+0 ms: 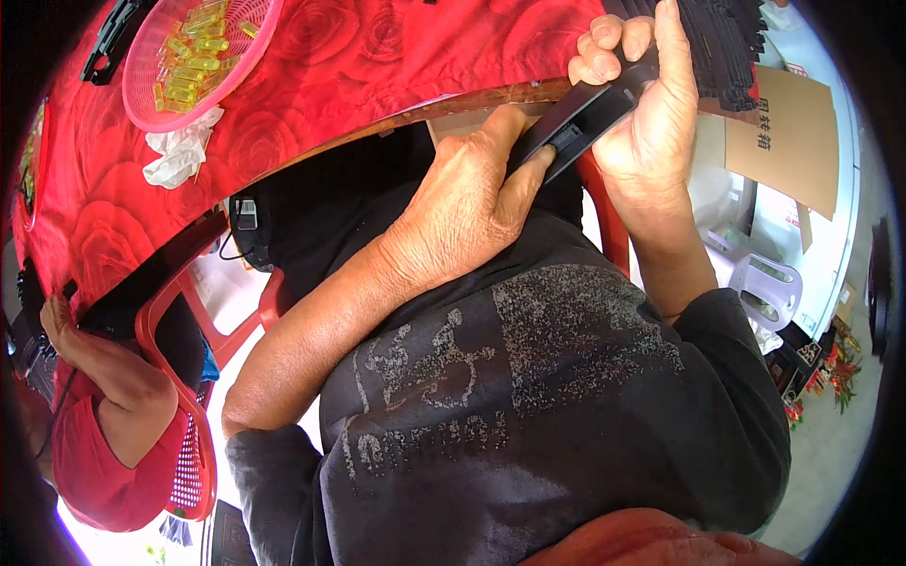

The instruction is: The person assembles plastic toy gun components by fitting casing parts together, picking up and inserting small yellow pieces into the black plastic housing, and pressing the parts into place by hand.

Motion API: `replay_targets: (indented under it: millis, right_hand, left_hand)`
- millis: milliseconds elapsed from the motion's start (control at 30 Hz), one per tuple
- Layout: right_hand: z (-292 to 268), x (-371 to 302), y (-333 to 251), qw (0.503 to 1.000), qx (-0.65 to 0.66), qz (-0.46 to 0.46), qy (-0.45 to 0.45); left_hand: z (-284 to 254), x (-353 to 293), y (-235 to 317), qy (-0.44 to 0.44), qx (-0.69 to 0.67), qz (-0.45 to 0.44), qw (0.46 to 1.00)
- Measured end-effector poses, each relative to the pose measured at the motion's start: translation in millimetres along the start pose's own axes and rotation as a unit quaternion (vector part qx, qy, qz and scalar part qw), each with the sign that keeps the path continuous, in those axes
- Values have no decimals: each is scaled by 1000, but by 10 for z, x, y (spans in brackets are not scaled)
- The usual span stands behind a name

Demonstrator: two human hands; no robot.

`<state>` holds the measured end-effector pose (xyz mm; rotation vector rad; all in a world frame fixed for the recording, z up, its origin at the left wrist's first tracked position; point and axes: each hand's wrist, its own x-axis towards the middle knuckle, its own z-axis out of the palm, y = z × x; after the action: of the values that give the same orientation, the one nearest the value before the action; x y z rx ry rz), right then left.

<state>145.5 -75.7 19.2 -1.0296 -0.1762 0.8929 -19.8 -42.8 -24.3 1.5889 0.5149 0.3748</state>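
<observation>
Over my lap, just off the table's near edge, I hold a long black plastic part [590, 111] slantwise, its upper end to the right. My left hand [462, 203] grips the lower end, with the thumb pressed at a slot in its side and the fingers behind it. My right hand [651, 123] is closed around the upper end, partly covering it. Whether a small piece sits in the slot under my thumb is too dark to make out. On the table stands a pink plastic basket [135, 80] with several small yellow-green clear vials [200, 63].
A red rose-patterned cloth [368, 47] covers the table. Crumpled white tissue [179, 151] lies beside the basket; another black part [111, 42] lies at the far left. Black parts [722, 47] are piled at the far right near a cardboard box [783, 141]. A person in red [118, 453] sits at left.
</observation>
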Motion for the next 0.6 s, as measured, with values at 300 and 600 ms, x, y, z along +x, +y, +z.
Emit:
replay_targets:
  millis: [300,600]
  right_hand:
    - [27,8,23,1000,-12,0,-3]
    - [86,-25,21,999,-42,3,-7]
  left_hand:
    - [68,47,-21,41,26,-9,999]
    - [100,48,43,60,51,-27,997]
